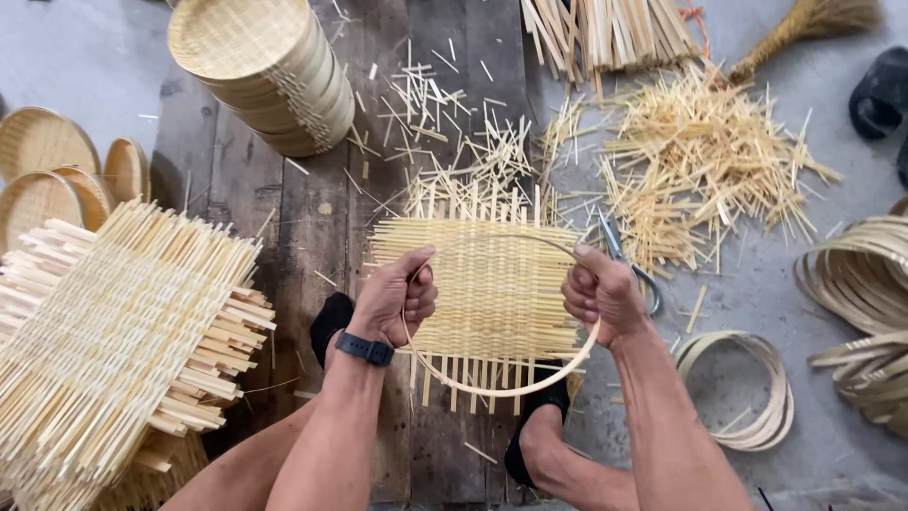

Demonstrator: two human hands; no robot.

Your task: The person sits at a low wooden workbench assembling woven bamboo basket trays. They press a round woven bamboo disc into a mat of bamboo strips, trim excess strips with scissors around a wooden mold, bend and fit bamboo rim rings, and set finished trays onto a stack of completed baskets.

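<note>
Over the plank floor [312, 218], both hands, left [392, 298] and right [605, 298], clenched on a hoop [511, 386], fitting it around the woven mat [487, 284]; next, probably pressing the rim down evenly.

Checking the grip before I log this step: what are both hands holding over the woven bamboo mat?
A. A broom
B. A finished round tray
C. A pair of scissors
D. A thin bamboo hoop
D. The left hand and right hand each grip a side of the thin bamboo hoop over the woven mat; the scissors lie untouched on the floor.
</note>
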